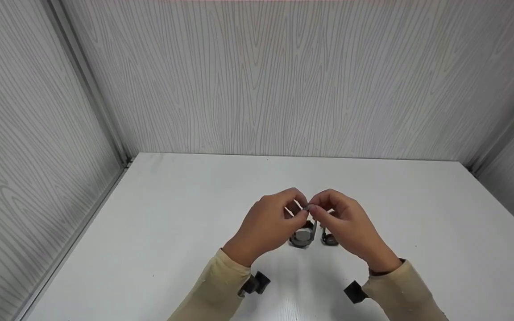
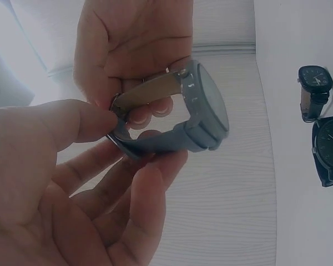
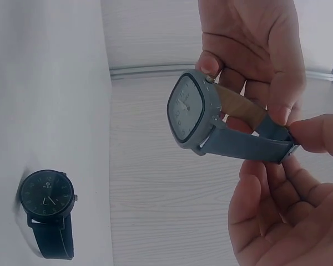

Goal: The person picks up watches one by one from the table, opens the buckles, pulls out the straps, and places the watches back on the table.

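A wristwatch (image 3: 208, 119) with a grey case, pale dial and blue-grey strap hangs below both hands, its strap bent round into a loop. My left hand (image 1: 270, 220) pinches the strap near the buckle between thumb and fingers. On the same buckle end (image 2: 117, 113), my right hand (image 1: 350, 225) grips with thumb and fingertips. Whether the buckle is fastened I cannot tell. Fingers partly cover it in all views. The strap's tan inner side shows in both wrist views.
On the white table (image 1: 185, 200) lie a small dark square-faced watch (image 2: 316, 79) and a round black watch (image 3: 47, 194), side by side in the left wrist view. Wood-grain panels (image 1: 257, 80) stand behind the table and at both sides.
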Motion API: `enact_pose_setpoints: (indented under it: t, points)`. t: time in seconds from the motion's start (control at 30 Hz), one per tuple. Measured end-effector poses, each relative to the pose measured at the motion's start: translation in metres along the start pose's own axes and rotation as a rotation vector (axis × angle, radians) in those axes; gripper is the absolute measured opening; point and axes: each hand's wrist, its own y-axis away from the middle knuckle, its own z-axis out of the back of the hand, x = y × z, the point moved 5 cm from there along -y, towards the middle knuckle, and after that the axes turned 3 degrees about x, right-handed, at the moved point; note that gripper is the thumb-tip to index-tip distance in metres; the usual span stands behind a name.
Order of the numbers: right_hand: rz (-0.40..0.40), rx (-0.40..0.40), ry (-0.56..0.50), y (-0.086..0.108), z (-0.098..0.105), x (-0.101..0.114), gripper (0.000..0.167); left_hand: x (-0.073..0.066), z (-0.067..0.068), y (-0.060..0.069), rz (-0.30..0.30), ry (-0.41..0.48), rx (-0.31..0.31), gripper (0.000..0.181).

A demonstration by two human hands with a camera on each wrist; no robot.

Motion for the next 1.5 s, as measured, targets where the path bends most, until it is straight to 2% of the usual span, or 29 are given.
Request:
enact_pose_setpoints:
  t: [0.43,0.67,0.8,1.0,1.5]
  points:
    - [-0.004,0.03,-0.071,-0.0016,-0.0008,-0.0021,0.021,-0.0011,0.0006,-0.0021,-0.004,-0.01,-0.043,0.011]
    - [-0.018,0.019,-0.014,-0.0016,-0.0007,-0.0026,0.014,-0.0012,0.0009,-0.0017,-0.02,-0.023,-0.058,0.014]
    - [-0.02,0.009,0.025,-0.0018,-0.0004,-0.0028,0.01,-0.0012,0.0007,-0.0017,-0.022,-0.03,-0.054,0.012]
    - [-0.016,0.018,0.018,-0.0019,0.0,-0.0022,0.009,-0.0015,0.0004,-0.0018,-0.042,-0.053,-0.042,0.009]
    - [0.006,0.031,0.035,-0.0026,-0.0011,-0.0007,0.013,0.0003,0.0,-0.0026,-0.012,-0.057,-0.014,0.006]
